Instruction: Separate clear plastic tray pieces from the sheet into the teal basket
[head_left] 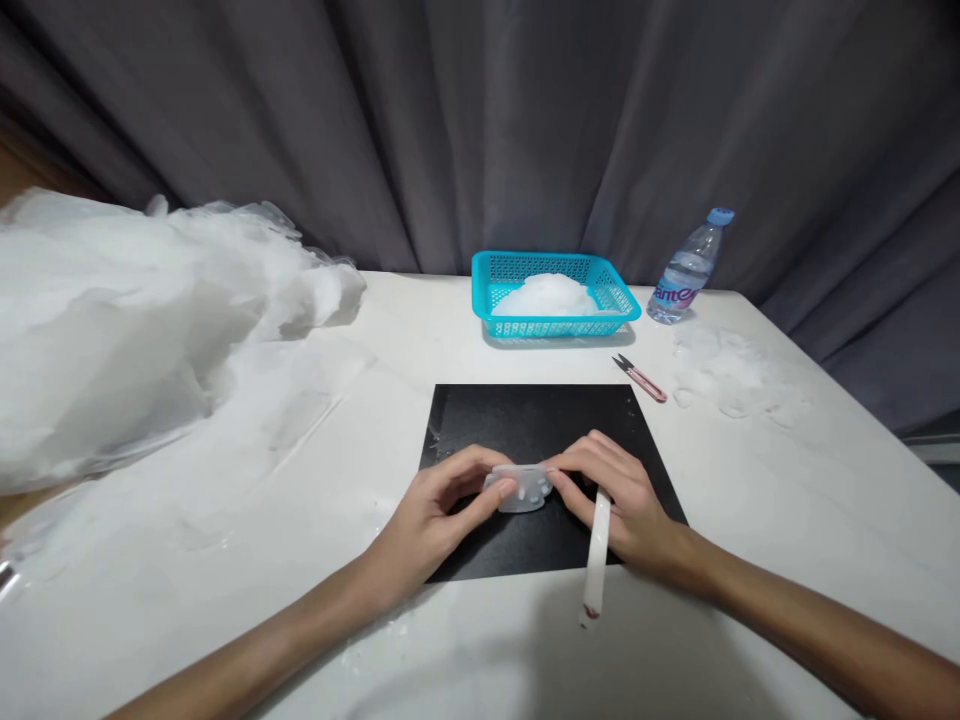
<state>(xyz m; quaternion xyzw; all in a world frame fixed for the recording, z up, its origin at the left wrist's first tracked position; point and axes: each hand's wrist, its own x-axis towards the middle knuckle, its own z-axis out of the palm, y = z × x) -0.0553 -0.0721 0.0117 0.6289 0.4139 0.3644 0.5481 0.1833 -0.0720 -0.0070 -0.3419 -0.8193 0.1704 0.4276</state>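
Observation:
Between my hands, above the black mat [517, 420], is a small translucent whitish piece [525, 490] with raised bumps on its face. My left hand [457, 500] pinches its left side between thumb and fingers. At its right edge, the thumb and index fingertip of my right hand [619, 490] are closed on it. A white stick-like handle [598, 560] is also held in my right hand, its lower end pointing toward me with a reddish-brown mark. Whatever is at the handle's other end is hidden by my fingers.
Behind the mat stands a turquoise basket [555, 328] with a white heap [551, 295] inside. Pink-handled thread snips [641, 380] lie before a water bottle [686, 275]. Translucent scraps [742, 375] are scattered at right. A large cloudy white plastic pile [150, 330] covers the left.

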